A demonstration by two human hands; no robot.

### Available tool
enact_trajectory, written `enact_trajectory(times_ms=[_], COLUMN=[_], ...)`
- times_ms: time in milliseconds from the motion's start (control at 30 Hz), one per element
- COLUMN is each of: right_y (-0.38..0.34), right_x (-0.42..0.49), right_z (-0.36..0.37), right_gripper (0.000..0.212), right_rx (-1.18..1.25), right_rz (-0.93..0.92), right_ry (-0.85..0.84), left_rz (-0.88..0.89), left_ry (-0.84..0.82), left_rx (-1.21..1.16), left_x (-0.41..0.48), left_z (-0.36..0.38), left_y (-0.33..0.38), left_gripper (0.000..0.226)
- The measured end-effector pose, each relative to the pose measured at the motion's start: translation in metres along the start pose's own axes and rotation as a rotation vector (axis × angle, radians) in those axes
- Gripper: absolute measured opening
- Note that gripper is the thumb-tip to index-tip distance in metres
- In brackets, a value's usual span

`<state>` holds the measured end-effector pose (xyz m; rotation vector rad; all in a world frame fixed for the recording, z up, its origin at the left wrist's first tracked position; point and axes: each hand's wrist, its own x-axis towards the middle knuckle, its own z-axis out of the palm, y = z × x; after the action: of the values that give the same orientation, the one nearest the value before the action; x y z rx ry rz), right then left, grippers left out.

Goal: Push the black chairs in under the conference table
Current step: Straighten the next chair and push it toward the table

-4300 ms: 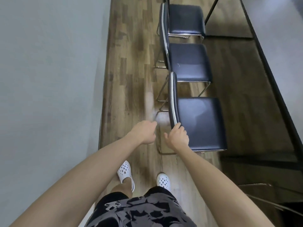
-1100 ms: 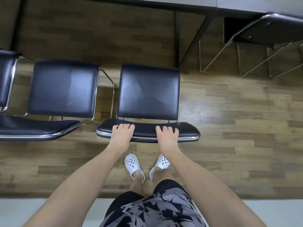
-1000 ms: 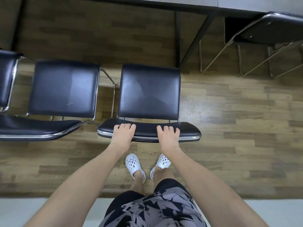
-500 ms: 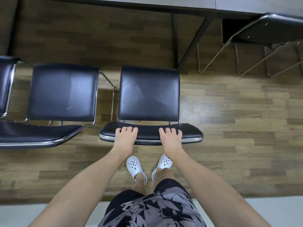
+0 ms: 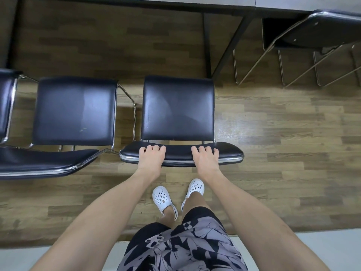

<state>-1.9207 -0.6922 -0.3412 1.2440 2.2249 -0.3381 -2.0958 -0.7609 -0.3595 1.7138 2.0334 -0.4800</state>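
A black chair (image 5: 177,108) with a chrome frame stands straight in front of me, its seat facing the conference table (image 5: 214,5) at the top. My left hand (image 5: 150,159) grips the top of its backrest on the left, fingers curled over the edge. My right hand (image 5: 205,159) grips the same backrest on the right. The seat's front edge sits just short of the table's dark leg (image 5: 207,45). A second black chair (image 5: 74,110) stands to the left, and part of a third chair (image 5: 5,102) shows at the left edge.
Another black chair (image 5: 320,30) is tucked under the table at the top right, its chrome legs showing. The floor is wood plank. A pale wall or baseboard (image 5: 312,249) runs just behind my feet.
Since 4.3 s ago I have turned to face the nearest chair and set both hands on its backrest. Over the last second the chair and hands edged slightly toward the table.
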Motion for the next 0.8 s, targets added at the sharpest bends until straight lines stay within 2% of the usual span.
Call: enact_trajectory(times_ms=[233,800], right_y=[0.009,0.034], right_x=[0.019,0.089], right_z=[-0.011,-0.06], right_gripper=[0.069,0.064], right_rx=[-0.015,-0.031], right_rz=[-0.002,-0.008], right_ry=[0.013,0.024], left_rz=[-0.017,-0.016], left_ry=[-0.003,-0.024], left_rx=[0.019,0.016], left_x=[0.019,0.091], left_z=[-0.014,-0.066], left_y=[-0.002,-0.01], left_gripper=[0.044,0.051])
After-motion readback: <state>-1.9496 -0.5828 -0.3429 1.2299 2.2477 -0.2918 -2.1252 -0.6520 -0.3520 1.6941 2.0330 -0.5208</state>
